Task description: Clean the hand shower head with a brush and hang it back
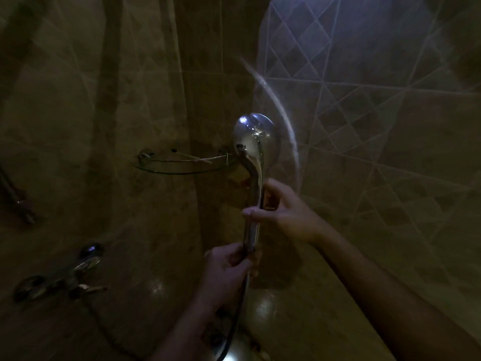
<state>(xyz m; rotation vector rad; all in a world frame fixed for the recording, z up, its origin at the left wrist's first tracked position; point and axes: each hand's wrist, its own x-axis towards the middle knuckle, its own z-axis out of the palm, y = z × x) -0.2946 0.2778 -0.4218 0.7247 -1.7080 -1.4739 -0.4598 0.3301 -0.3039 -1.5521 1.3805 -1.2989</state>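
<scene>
Chrome hand shower head [253, 138] held upright in front of the tiled corner, long axis near vertical, rounded glossy back toward the camera, head at top, hose [235, 321] trailing down from the handle's base. Right hand [282, 212] wraps the mid-handle, fingers curled round it; left hand [229, 269] clenches the handle's lower end where the hose joins. Curved glass corner shelf [182, 165] with a thin metal rail sits just left of the head, contents too dim to tell; chrome mixer tap [65, 277] lower left on the brown, diamond-patterned tiled wall [377, 126].
</scene>
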